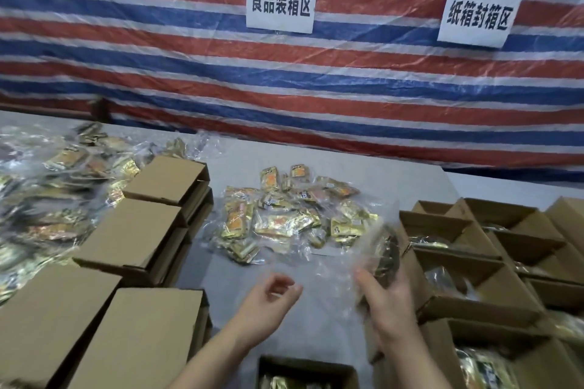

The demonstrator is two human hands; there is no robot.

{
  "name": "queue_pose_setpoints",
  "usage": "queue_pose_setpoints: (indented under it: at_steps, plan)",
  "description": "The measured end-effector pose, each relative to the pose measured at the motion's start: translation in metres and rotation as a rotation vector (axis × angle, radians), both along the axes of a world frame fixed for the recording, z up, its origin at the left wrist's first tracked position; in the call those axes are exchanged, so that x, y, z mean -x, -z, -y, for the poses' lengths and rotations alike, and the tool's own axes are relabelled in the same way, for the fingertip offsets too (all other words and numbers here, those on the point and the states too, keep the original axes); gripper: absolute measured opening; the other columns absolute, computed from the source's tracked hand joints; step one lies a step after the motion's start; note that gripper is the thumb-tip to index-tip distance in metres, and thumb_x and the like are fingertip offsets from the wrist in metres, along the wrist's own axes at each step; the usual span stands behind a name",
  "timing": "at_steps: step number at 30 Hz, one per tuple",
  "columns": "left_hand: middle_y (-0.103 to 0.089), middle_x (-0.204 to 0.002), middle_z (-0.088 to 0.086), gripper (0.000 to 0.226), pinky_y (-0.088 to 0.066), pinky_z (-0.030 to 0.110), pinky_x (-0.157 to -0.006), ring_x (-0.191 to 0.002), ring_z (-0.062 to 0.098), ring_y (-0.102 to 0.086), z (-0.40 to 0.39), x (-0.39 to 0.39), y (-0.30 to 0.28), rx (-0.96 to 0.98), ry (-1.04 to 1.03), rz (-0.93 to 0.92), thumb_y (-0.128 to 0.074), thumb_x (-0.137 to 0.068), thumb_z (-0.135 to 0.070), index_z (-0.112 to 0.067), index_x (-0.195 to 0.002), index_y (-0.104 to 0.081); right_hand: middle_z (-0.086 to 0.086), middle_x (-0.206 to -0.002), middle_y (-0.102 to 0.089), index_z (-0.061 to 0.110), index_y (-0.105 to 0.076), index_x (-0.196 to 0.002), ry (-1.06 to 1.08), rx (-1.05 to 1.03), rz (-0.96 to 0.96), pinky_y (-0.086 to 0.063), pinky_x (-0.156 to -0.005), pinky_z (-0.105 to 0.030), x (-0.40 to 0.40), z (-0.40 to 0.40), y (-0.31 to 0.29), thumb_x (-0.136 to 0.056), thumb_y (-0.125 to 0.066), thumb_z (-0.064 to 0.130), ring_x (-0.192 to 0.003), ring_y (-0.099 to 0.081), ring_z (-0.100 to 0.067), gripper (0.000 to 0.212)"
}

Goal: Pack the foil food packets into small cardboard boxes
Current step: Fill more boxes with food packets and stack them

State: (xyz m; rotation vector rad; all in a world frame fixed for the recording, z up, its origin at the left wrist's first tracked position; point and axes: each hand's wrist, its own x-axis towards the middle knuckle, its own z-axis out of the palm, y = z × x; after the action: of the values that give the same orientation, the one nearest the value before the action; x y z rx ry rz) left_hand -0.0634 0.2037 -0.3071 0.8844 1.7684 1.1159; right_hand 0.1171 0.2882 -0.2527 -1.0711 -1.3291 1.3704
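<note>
Both hands are raised over the grey table. A clear plastic bag with a dark packet inside is gripped by the right hand, fingers curled round it, close to the open cardboard boxes ranged along the right side. Nothing is held by the left hand, whose fingers are loosely curled, palm turned up. Gold foil packets are heaped in the middle of the table, partly on crumpled clear film (the printing is too blurred to be read). Closed boxes are stacked to the left, with a larger bagged mass of packets beyond them. One open box, packets inside, is seen at the bottom edge. White paper signs are fixed on a striped tarpaulin behind.
</note>
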Motion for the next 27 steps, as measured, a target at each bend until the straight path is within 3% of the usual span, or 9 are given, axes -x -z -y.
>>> queue_pose_setpoints:
  at_steps: [4, 6, 9, 11, 14, 18, 21, 23, 27]
  plan:
    - [-0.060, -0.112, -0.013, 0.026, -0.042, 0.016, -0.089, -0.106, 0.005, -0.056, 0.041, -0.003, 0.071, 0.178, 0.049, -0.142, -0.059, -0.094, -0.042, -0.026, -0.114, -0.061, 0.029, -0.117, -0.062, 0.060, -0.045, -0.130, -0.344, -0.067, 0.302, -0.055, -0.076, -0.016, -0.013, 0.021, 0.023, -0.073, -0.085, 0.023, -0.102, -0.064, 0.004, 0.079]
    - [-0.057, -0.116, -0.011, 0.027, -0.040, 0.015, -0.093, -0.111, 0.001, -0.054, 0.054, -0.011, 0.095, 0.213, 0.097, -0.168, -0.053, -0.098, -0.039, -0.025, -0.120, -0.058, 0.031, -0.123, -0.052, 0.057, -0.041, -0.134, -0.504, -0.202, 0.508, -0.051, -0.088, -0.017, -0.013, 0.029, 0.039, -0.066, -0.082, 0.035, -0.113, -0.058, 0.003, 0.082]
    - [-0.066, -0.098, -0.012, 0.013, -0.046, 0.020, -0.089, -0.092, -0.010, -0.058, 0.063, -0.017, 0.117, 0.163, 0.105, -0.169, -0.047, -0.101, -0.031, -0.029, -0.097, -0.060, 0.033, -0.124, -0.047, 0.064, -0.041, -0.130, -0.745, -0.248, 0.682, -0.042, -0.095, -0.011, -0.009, 0.040, 0.064, -0.068, -0.080, 0.044, -0.116, -0.053, 0.008, 0.076]
    - [-0.068, -0.091, -0.010, 0.016, -0.046, 0.020, -0.085, -0.090, -0.003, -0.061, 0.065, -0.018, 0.126, 0.134, 0.051, -0.127, -0.047, -0.101, -0.027, -0.025, -0.092, -0.060, 0.039, -0.123, -0.049, 0.070, -0.038, -0.130, -0.856, -0.236, 0.791, -0.039, -0.094, -0.006, -0.011, 0.044, 0.081, -0.069, -0.076, 0.045, -0.114, -0.051, 0.016, 0.076]
    - [-0.066, -0.078, -0.012, 0.020, -0.044, 0.018, -0.076, -0.075, -0.005, -0.058, 0.066, -0.017, 0.133, 0.112, 0.030, -0.078, -0.047, -0.102, -0.026, -0.028, -0.086, -0.059, 0.034, -0.098, -0.061, 0.064, -0.045, -0.129, -0.987, -0.138, 0.954, -0.044, -0.079, -0.006, -0.013, 0.045, 0.100, -0.068, -0.069, 0.044, -0.091, -0.058, 0.013, 0.068]
    - [-0.059, -0.068, -0.012, 0.025, -0.044, 0.026, -0.069, -0.066, 0.001, -0.050, 0.068, -0.018, 0.137, 0.082, 0.023, -0.057, -0.045, -0.103, -0.027, -0.023, -0.080, -0.054, 0.020, -0.085, -0.064, 0.057, -0.057, -0.114, -1.079, -0.076, 1.041, -0.044, -0.069, -0.012, -0.005, 0.043, 0.113, -0.071, -0.067, 0.040, -0.079, -0.059, 0.002, 0.047]
    - [-0.061, -0.071, -0.012, 0.025, -0.043, 0.023, -0.069, -0.065, -0.001, -0.052, 0.066, -0.017, 0.137, 0.093, -0.006, -0.064, -0.045, -0.103, -0.024, -0.020, -0.080, -0.055, 0.009, -0.111, -0.069, 0.034, -0.057, -0.131, -1.096, -0.103, 1.047, -0.043, -0.088, -0.011, 0.004, 0.044, 0.127, -0.077, -0.069, 0.023, -0.103, -0.062, -0.007, 0.057]
    - [-0.060, -0.070, -0.006, 0.025, -0.042, 0.018, -0.067, -0.066, -0.002, -0.052, 0.064, -0.017, 0.135, 0.083, -0.018, -0.057, -0.046, -0.103, -0.021, -0.018, -0.080, -0.056, 0.002, -0.139, -0.057, 0.028, -0.046, -0.145, -1.129, -0.194, 1.106, -0.032, -0.104, -0.011, 0.005, 0.041, 0.139, -0.080, -0.071, 0.018, -0.126, -0.052, -0.013, 0.070]
    - [-0.060, -0.072, 0.001, 0.023, -0.041, 0.011, -0.063, -0.064, -0.007, -0.054, 0.060, -0.021, 0.131, 0.069, -0.037, -0.019, -0.046, -0.103, -0.016, -0.012, -0.084, -0.058, -0.007, -0.151, -0.043, 0.022, -0.024, -0.156, -1.203, -0.288, 1.251, -0.032, -0.115, -0.031, 0.006, 0.036, 0.149, -0.085, -0.074, 0.022, -0.137, -0.043, -0.027, 0.087]
